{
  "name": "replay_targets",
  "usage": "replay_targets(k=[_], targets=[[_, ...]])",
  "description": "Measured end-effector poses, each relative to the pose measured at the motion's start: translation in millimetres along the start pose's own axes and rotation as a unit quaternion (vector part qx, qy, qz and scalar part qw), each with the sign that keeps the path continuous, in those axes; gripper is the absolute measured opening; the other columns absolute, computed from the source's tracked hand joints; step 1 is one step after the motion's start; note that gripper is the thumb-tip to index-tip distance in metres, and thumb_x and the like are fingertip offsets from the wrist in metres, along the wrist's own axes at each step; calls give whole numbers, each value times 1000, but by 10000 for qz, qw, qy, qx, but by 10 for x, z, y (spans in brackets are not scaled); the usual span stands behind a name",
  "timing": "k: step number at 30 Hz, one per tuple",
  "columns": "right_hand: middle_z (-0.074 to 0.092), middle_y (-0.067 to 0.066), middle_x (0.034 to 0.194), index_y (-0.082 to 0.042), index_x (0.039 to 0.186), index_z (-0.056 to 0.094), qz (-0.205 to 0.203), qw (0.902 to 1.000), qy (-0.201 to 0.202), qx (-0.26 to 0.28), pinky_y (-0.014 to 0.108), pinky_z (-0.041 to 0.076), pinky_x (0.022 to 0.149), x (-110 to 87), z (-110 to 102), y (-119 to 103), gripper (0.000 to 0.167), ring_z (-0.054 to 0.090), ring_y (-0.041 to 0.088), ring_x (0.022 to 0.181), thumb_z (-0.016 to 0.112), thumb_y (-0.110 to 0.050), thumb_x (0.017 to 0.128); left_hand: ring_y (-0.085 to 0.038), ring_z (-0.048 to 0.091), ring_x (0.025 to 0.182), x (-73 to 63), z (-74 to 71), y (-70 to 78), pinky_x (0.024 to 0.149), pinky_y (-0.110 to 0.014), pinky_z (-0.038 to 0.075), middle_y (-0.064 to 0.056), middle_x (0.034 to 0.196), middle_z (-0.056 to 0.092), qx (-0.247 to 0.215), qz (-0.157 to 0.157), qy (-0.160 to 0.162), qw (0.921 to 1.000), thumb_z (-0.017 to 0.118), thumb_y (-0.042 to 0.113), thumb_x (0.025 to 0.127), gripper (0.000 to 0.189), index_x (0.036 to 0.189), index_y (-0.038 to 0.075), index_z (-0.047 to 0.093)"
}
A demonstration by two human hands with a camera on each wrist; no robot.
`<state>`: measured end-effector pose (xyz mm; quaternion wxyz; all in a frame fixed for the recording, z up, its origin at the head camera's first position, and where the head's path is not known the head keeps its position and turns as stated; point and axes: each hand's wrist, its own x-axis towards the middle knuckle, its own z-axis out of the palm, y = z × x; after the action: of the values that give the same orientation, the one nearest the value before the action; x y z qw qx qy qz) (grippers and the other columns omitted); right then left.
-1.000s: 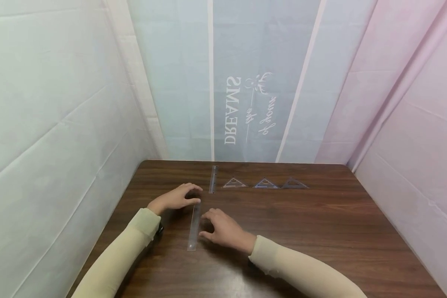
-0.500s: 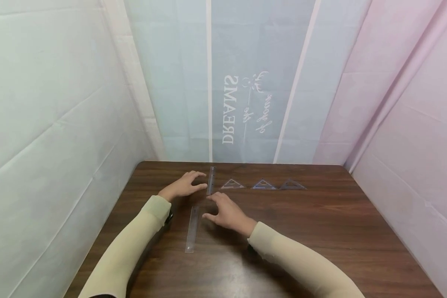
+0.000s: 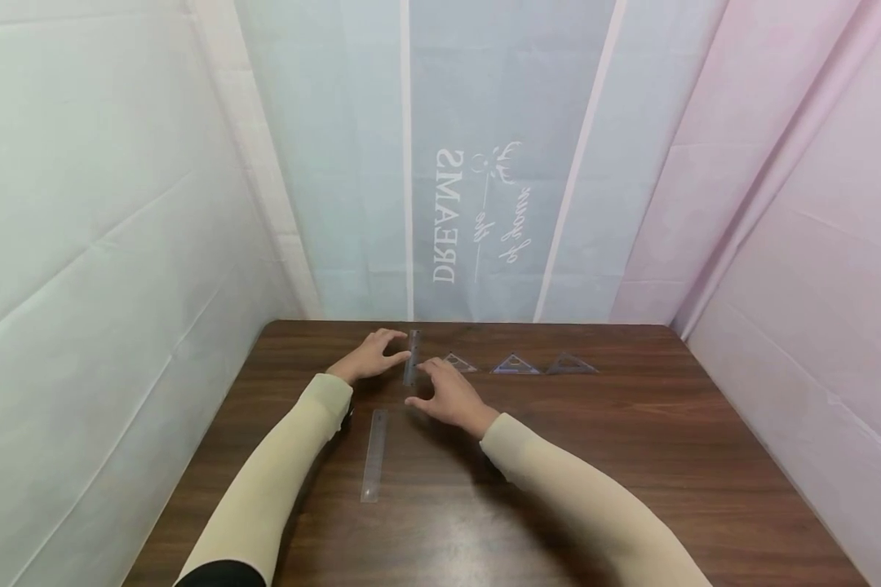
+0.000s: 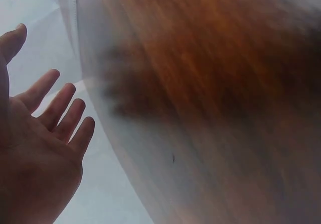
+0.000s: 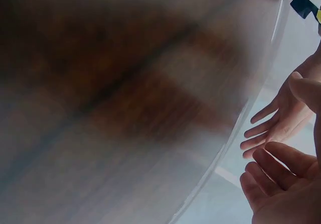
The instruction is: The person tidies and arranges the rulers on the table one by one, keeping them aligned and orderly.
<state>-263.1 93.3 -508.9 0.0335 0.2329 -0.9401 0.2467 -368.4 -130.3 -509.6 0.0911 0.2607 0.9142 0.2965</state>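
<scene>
In the head view, a small bluish clear ruler (image 3: 413, 359) lies near the far edge of the table. Just left of it is my left hand (image 3: 369, 357), thumb and fingers spread apart around nothing. On the ruler's right, a little nearer, my right hand (image 3: 451, 395) hovers with its thumb apart from its fingers and partly covers a clear set square (image 3: 462, 364). Whether either hand touches the ruler is hard to tell. The left wrist view shows the left hand (image 4: 45, 138) with fingers extended; the right wrist view shows the right hand (image 5: 286, 179) with fingers loosely bent.
A longer clear ruler (image 3: 374, 456) lies nearer, below the left hand. Right of the hands are a blue set square (image 3: 515, 364) and a dark one (image 3: 573, 364), in a row. Fabric walls (image 3: 139, 244) enclose the brown table (image 3: 631, 456) on three sides.
Both hands have moved away from the long ruler, forward to either side of the small ruler. The long ruler stays on the table.
</scene>
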Motion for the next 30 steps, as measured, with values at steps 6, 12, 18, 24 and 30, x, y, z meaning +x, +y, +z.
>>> replay_targets(k=[6, 12, 18, 24, 30], targets=[[57, 17, 152, 2, 151, 55, 272, 9995, -135, -88, 51, 46, 117, 184, 7, 69, 78, 54, 35, 141, 82, -46, 96, -47, 25, 158, 187, -3, -95, 123, -67, 29, -23, 169, 31, 20, -109, -110, 9999, 56, 46, 112, 69, 165, 7, 38], [56, 15, 153, 1, 154, 53, 480, 9985, -238, -129, 49, 47, 116, 341, 14, 105, 81, 55, 33, 140, 81, -48, 96, -46, 22, 160, 321, -48, -110, 125, -66, 26, -23, 171, 29, -117, -224, -163, 9995, 55, 46, 112, 73, 168, 5, 30], [55, 15, 155, 0, 155, 52, 666, 9967, -453, -109, 49, 43, 119, 434, -9, 128, 81, 52, 33, 144, 79, -50, 97, -45, 21, 161, 448, -39, -143, 127, -64, 24, -22, 173, 28, -104, -288, -257, 9992, 54, 44, 113, 73, 168, 3, 29], [54, 16, 156, 0, 156, 51, 790, 9948, -642, 4, 49, 43, 119, 482, -48, 200, 81, 51, 33, 145, 79, -50, 97, -46, 23, 160, 559, 28, -132, 126, -62, 26, -24, 172, 29, 60, -381, -188, 9991, 52, 40, 114, 69, 167, 1, 30], [54, 17, 155, 1, 155, 51, 845, 9936, -747, 108, 50, 45, 118, 537, -69, 248, 81, 51, 35, 144, 80, -48, 97, -46, 27, 158, 615, 62, -114, 124, -62, 30, -23, 170, 33, 270, -485, -80, 9984, 53, 37, 115, 64, 166, 3, 34]])
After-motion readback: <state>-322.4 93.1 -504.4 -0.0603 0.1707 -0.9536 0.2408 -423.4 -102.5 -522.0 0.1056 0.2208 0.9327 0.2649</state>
